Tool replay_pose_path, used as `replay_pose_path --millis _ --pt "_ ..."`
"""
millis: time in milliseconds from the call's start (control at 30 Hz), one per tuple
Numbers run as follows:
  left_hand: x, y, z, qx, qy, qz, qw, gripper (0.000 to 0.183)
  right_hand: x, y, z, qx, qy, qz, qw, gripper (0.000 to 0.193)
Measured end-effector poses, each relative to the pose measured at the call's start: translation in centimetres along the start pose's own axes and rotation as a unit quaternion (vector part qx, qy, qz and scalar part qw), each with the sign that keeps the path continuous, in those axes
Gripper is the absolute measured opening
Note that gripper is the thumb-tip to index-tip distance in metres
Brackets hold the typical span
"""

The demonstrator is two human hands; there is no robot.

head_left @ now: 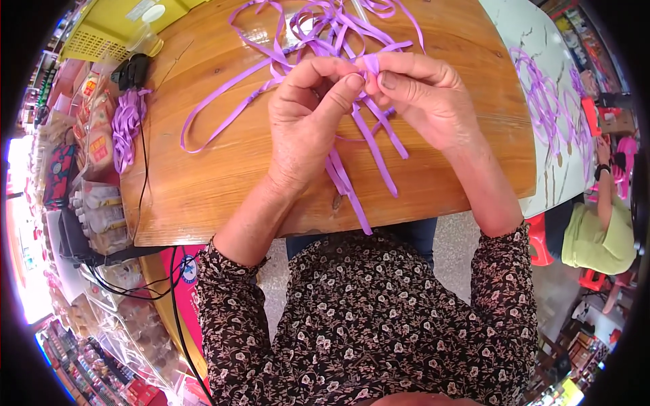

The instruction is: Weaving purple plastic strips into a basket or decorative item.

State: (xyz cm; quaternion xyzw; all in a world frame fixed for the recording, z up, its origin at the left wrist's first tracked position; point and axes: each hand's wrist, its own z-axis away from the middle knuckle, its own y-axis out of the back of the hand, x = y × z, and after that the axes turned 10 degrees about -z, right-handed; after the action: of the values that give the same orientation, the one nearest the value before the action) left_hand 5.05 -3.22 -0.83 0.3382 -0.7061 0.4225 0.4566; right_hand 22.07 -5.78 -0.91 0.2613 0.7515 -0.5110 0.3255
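Both my hands meet over the far middle of the wooden table, pinching a purple ribbon (371,64) between thumbs and forefingers. My left hand (305,118) is closed on it from the left, its fingertips touching those of my right hand (430,98), which is closed on the ribbon from the other side. Just where the ribbon folds between the fingertips is partly hidden. Loose purple ribbon ends (376,152) hang or lie below my hands, pointing toward the near edge. A tangle of purple ribbons (332,27), some with small knots or joins, lies behind my hands.
A yellow plastic basket (95,44) stands at the far left of the wooden table (223,183). Beside it hangs a purple ribbon bundle (126,128), near a black cable (143,183). More ribbons (545,101) lie on a marble-patterned table (552,183) at right, where another person (599,230) sits.
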Motion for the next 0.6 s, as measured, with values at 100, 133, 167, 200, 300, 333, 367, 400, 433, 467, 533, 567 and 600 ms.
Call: replay_pose_path --millis 100,133,167,200,300,333,367,400,433,467,533,567,600 --pt "-0.5 0.1 0.1 0.003 -0.03 -0.056 0.998 0.01 -0.3 -0.8 0.0 0.031 0.005 0.018 0.999 0.026" --pt "-0.5 0.2 0.0 0.004 -0.03 -0.056 0.998 0.01 -0.5 -1.0 0.1 0.05 0.01 0.1 0.994 0.026" --pt "-0.6 0.3 -0.1 0.004 -0.022 -0.054 0.998 0.011 -0.5 -1.1 0.1 0.069 0.014 0.181 0.981 0.027" --pt "-0.6 0.4 -0.1 0.005 -0.014 -0.052 0.999 0.013 -0.4 -1.1 0.1 0.07 0.013 0.181 0.981 0.027" --pt "-0.5 0.0 0.0 0.009 0.021 -0.032 0.999 0.013 -0.2 -0.9 0.0 0.02 0.139 0.433 0.89 0.031" --pt "-0.5 -0.1 0.0 0.01 0.023 -0.033 0.999 0.013 -0.2 -0.9 0.0 0.018 0.161 0.494 0.854 0.031" --pt "-0.4 -0.3 0.0 0.011 0.037 -0.035 0.999 0.012 -0.1 -0.9 0.1 0.015 0.182 0.552 0.814 0.032" --pt "-0.5 -0.4 0.1 0.012 0.052 -0.038 0.998 0.011 0.2 -0.9 0.1 0.016 0.18 0.551 0.815 0.032" --pt "-0.7 -0.3 0.1 0.013 0.054 -0.038 0.998 0.011 0.5 -1.1 0.0 0.029 0.201 0.568 0.798 0.03" --pt "-1.0 -0.2 -0.1 0.012 0.044 -0.053 0.998 0.01 0.8 -1.2 0.0 0.041 0.221 0.585 0.779 0.029" --pt "-1.3 -0.1 -0.1 0.013 0.036 -0.069 0.997 0.01 0.8 -1.6 0.2 0.047 0.21 0.589 0.779 0.029" --pt "-1.3 0.0 -0.1 0.02 0.025 -0.092 0.995 0.01 0.8 -1.9 0.2 0.052 0.202 0.593 0.778 0.028" --pt "-1.2 0.0 -0.1 0.028 0.013 -0.114 0.993 0.009 0.7 -2.1 0.2 0.053 0.2 0.592 0.779 0.028"
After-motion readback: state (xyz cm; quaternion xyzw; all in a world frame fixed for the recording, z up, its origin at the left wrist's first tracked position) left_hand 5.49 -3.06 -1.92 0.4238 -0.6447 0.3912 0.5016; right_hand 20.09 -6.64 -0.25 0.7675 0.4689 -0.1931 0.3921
